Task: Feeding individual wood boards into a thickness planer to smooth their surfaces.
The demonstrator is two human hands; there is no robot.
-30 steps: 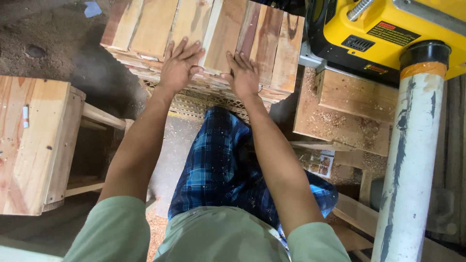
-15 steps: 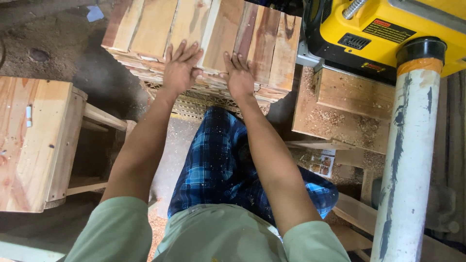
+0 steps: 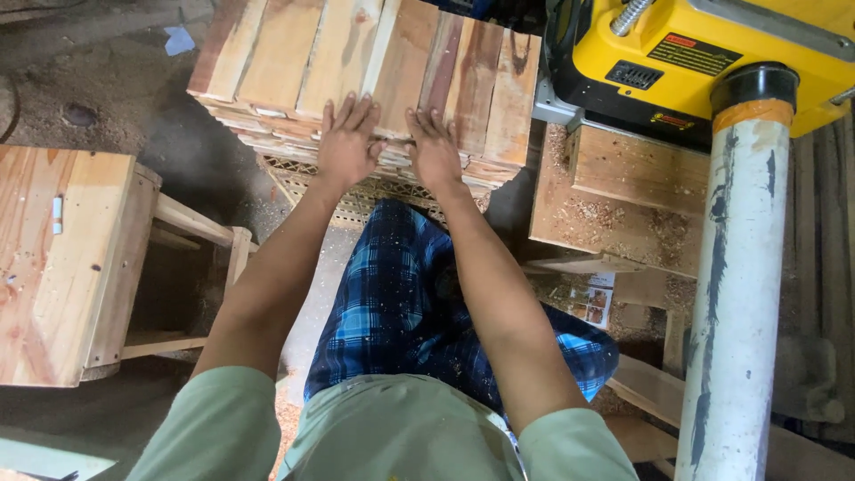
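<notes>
**Both palms flat on the near end of a plank stack**

Stack of wooden planks (image 3: 356, 62): short boards laid side by side in several layers, straight ahead of the seated person, resting on what looks like a pale lattice crate (image 3: 356, 200). Near edge ragged, board ends not flush.

Left hand (image 3: 347, 142): fingers spread and extended, palm down on the top layer at the near edge. Grips nothing. Right hand (image 3: 434, 147): same posture, fingers straight and close together, just beside the left. Nothing clasped.

Around: yellow planer (image 3: 712, 62) to the right of the stack, nearly touching it. White pipe (image 3: 739, 267) upright at right. Wooden stool (image 3: 71, 258) at left. Sawdust on the floor and on the checked blue trousers (image 3: 401, 312).

Risks, as judged: loose layers could slide under uneven pressing and spill off the crate; rough ends could leave splinters in bare fingers.
</notes>
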